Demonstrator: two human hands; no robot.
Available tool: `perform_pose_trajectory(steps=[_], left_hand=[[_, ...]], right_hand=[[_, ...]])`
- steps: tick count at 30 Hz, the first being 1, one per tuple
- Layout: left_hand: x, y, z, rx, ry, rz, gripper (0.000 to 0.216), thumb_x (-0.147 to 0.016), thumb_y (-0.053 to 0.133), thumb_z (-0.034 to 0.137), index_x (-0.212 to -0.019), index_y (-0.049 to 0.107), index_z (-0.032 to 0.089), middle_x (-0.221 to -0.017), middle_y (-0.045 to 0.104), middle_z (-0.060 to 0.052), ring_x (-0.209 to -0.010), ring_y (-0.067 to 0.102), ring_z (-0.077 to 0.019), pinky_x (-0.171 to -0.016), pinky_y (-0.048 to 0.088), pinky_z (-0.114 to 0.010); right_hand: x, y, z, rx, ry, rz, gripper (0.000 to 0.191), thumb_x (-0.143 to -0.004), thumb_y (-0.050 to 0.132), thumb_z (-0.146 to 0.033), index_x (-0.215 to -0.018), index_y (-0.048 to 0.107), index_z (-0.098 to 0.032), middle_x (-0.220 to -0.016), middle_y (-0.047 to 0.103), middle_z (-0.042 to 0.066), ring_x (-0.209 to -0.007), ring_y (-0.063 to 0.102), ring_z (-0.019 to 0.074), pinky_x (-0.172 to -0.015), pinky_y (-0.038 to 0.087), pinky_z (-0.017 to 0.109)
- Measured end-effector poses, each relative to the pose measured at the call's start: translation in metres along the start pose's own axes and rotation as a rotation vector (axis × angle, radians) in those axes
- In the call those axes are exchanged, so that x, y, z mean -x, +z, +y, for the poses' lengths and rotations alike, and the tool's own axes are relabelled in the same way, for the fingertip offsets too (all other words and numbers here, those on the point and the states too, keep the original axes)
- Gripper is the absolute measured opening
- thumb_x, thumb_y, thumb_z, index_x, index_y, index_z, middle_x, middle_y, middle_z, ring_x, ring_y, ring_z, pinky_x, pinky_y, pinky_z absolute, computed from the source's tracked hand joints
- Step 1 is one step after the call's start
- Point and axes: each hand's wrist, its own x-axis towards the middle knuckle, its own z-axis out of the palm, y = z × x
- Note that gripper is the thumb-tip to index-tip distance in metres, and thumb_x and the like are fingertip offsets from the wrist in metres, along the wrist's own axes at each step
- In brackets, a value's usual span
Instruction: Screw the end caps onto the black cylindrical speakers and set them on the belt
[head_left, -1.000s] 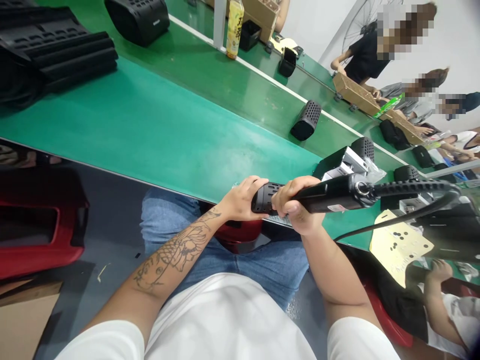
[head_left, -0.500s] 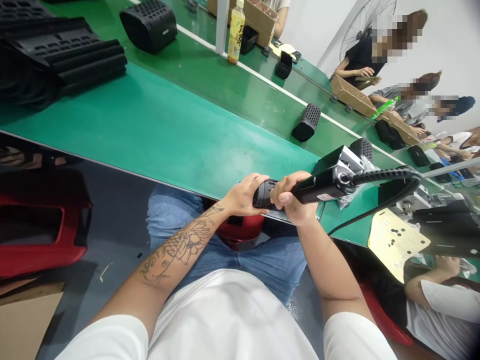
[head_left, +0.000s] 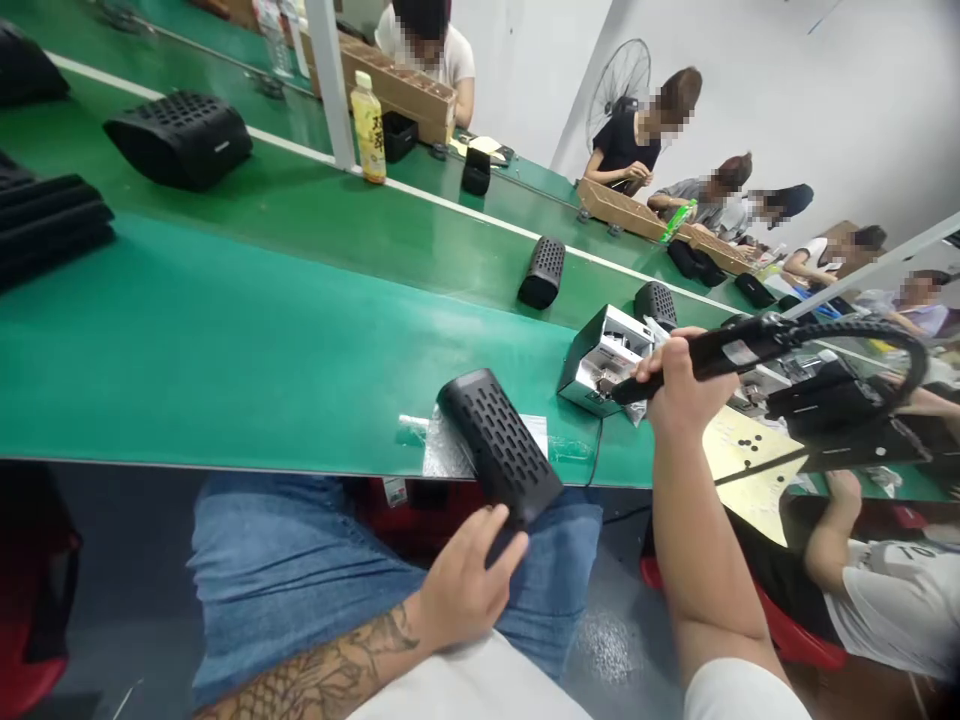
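Note:
My left hand (head_left: 461,578) grips the near end of a black perforated speaker (head_left: 499,452), which slants from my lap up over the edge of the green belt (head_left: 225,350). The speaker's far end lies above a clear plastic bag (head_left: 450,450) on the belt. My right hand (head_left: 679,385) is closed around a black electric screwdriver (head_left: 720,352), held up and to the right, apart from the speaker. Its thick black cable (head_left: 892,345) loops off to the right.
A silver metal box (head_left: 604,358) sits on the belt under the screwdriver tip. More black speakers (head_left: 541,272) lie further along, a larger one (head_left: 180,138) at far left, by a drink bottle (head_left: 367,128). Several people work beside and across the line. A yellow sheet (head_left: 750,460) lies right.
My hands have parted: the right lifted the screwdriver away to the right, the left drew the speaker down towards my lap. The view has swung up and rightwards.

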Motion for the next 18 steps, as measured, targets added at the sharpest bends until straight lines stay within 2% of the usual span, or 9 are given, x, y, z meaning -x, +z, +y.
perform_pose_trajectory(steps=[3, 5, 6, 7, 8, 10, 12, 14, 18], left_hand=[[-0.055, 0.000, -0.023, 0.010, 0.321, -0.075, 0.047, -0.108, 0.079, 0.012, -0.154, 0.080, 0.022, -0.167, 0.083, -0.019, -0.150, 0.080, -0.0304, -0.135, 0.069, -0.045], [-0.108, -0.007, -0.048, -0.045, 0.386, -0.220, 0.054, -0.111, 0.085, 0.017, -0.163, 0.079, 0.032, -0.178, 0.080, -0.013, -0.160, 0.076, -0.0297, -0.145, 0.059, -0.048], [-0.136, -0.011, -0.060, -0.063, 0.362, -0.353, 0.067, -0.110, 0.090, 0.023, -0.174, 0.073, 0.037, -0.186, 0.074, -0.012, -0.169, 0.071, -0.0335, -0.149, 0.053, -0.053], [-0.162, -0.016, -0.071, -0.067, 0.289, -0.507, 0.083, -0.106, 0.097, 0.033, -0.183, 0.067, 0.035, -0.189, 0.071, -0.017, -0.173, 0.068, -0.0408, -0.151, 0.048, -0.060], [-0.186, -0.021, -0.080, -0.062, 0.209, -0.656, 0.099, -0.098, 0.106, 0.048, -0.187, 0.064, 0.029, -0.183, 0.073, -0.022, -0.169, 0.069, -0.0472, -0.149, 0.047, -0.066], [-0.223, -0.029, -0.091, -0.092, 0.081, -0.869, 0.118, -0.092, 0.109, 0.068, -0.187, 0.063, 0.017, -0.165, 0.080, -0.028, -0.153, 0.076, -0.0514, -0.141, 0.050, -0.066], [-0.243, -0.034, -0.094, -0.192, -0.062, -0.951, 0.121, -0.096, 0.103, 0.073, -0.189, 0.060, 0.009, -0.155, 0.081, -0.032, -0.144, 0.077, -0.0521, -0.131, 0.051, -0.062], [-0.250, -0.039, -0.093, -0.276, -0.158, -0.975, 0.120, -0.103, 0.097, 0.070, -0.195, 0.053, 0.007, -0.156, 0.079, -0.034, -0.144, 0.075, -0.0523, -0.126, 0.051, -0.059], [-0.249, -0.050, -0.095, -0.261, -0.190, -1.048, 0.122, -0.105, 0.094, 0.070, -0.204, 0.042, 0.020, -0.165, 0.076, -0.030, -0.145, 0.075, -0.0497, -0.121, 0.052, -0.056]], right_hand=[[-0.029, -0.018, 0.046, 0.093, -0.044, 0.081, 0.066, -0.088, 0.108, -0.082, -0.099, 0.074, -0.026, -0.063, 0.064, -0.010, -0.049, 0.067, 0.0157, -0.052, 0.061, 0.032], [-0.037, -0.024, 0.070, 0.106, -0.058, 0.081, 0.067, -0.089, 0.106, -0.084, -0.097, 0.071, -0.028, -0.061, 0.063, -0.011, -0.048, 0.066, 0.0162, -0.051, 0.061, 0.033], [-0.038, -0.027, 0.079, 0.098, -0.055, 0.070, 0.067, -0.089, 0.105, -0.084, -0.096, 0.069, -0.029, -0.060, 0.062, -0.012, -0.046, 0.064, 0.0162, -0.050, 0.061, 0.034], [-0.038, -0.028, 0.086, 0.084, -0.045, 0.055, 0.067, -0.088, 0.106, -0.084, -0.095, 0.068, -0.029, -0.059, 0.061, -0.012, -0.045, 0.063, 0.0162, -0.049, 0.061, 0.034], [-0.037, -0.030, 0.092, 0.069, -0.031, 0.039, 0.067, -0.088, 0.107, -0.083, -0.095, 0.068, -0.029, -0.059, 0.061, -0.013, -0.044, 0.062, 0.0163, -0.048, 0.061, 0.035], [-0.033, -0.031, 0.098, 0.047, -0.005, 0.021, 0.066, -0.087, 0.108, -0.081, -0.094, 0.068, -0.029, -0.059, 0.062, -0.013, -0.043, 0.061, 0.0165, -0.048, 0.061, 0.036], [-0.029, -0.032, 0.098, 0.050, 0.010, 0.020, 0.065, -0.087, 0.107, -0.081, -0.093, 0.069, -0.029, -0.059, 0.063, -0.012, -0.042, 0.060, 0.0162, -0.048, 0.061, 0.037], [-0.024, -0.032, 0.091, 0.055, 0.024, 0.017, 0.065, -0.087, 0.107, -0.083, -0.092, 0.070, -0.029, -0.059, 0.062, -0.012, -0.043, 0.059, 0.0160, -0.048, 0.060, 0.036], [-0.006, -0.033, 0.057, -0.046, 0.074, -0.028, 0.062, -0.087, 0.111, -0.077, -0.095, 0.073, -0.029, -0.061, 0.062, -0.012, -0.044, 0.060, 0.0143, -0.049, 0.061, 0.033]])
